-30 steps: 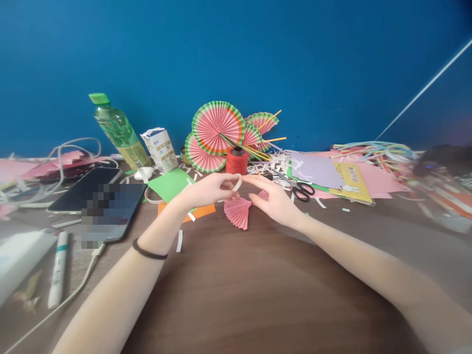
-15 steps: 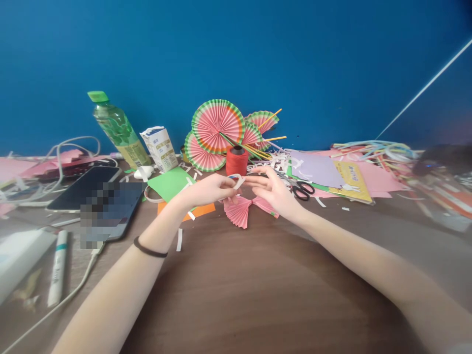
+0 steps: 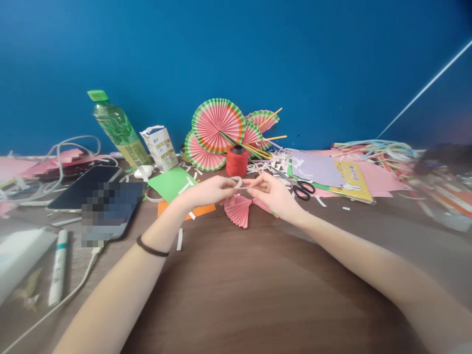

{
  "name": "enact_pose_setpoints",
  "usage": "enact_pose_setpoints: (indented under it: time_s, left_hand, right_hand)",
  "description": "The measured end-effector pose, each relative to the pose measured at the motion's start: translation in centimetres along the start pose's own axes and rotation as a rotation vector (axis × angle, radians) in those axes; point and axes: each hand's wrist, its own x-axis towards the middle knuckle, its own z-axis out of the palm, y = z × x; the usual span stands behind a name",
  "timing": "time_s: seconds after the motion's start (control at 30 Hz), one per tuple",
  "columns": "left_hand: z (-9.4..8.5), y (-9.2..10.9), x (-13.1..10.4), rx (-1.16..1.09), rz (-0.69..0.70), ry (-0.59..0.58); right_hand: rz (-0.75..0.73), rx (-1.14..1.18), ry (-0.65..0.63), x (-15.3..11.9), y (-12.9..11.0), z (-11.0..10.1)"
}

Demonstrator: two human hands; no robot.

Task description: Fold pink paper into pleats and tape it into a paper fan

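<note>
My left hand is closed around a small white roll of tape, which shows as a thin ring at the fingertips. A short pale strip runs from the roll toward my right hand, whose thumb and fingers pinch its end. Below both hands a pink pleated paper piece, gathered in its middle like a bow, lies on the table; my right hand covers part of its right half. Just behind the roll stands a spool of red thread. Black-handled scissors lie right of my right hand.
Finished pleated paper fans lean by the blue wall. At left are a green bottle, a drink carton, phones and a marker. Green paper lies beside my left wrist; purple paper and a yellow booklet are at right.
My right hand's fingers have gone from spread out to pinched together at the tape, with a pale strip now showing between the hands. My left hand has barely moved.
</note>
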Motion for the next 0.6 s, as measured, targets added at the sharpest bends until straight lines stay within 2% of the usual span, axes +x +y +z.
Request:
enact_pose_setpoints:
  time_s: [0.3, 0.6]
  left_hand:
    - [-0.21, 0.19, -0.18, 0.080, 0.012, 0.037]
    - [-0.26, 0.29, -0.02, 0.065, -0.014, 0.070]
  right_hand:
    - [0.017, -0.155, 0.066, -0.08, -0.05, -0.13]
    - [0.057, -0.089, 0.002, 0.03, -0.46, -0.21]
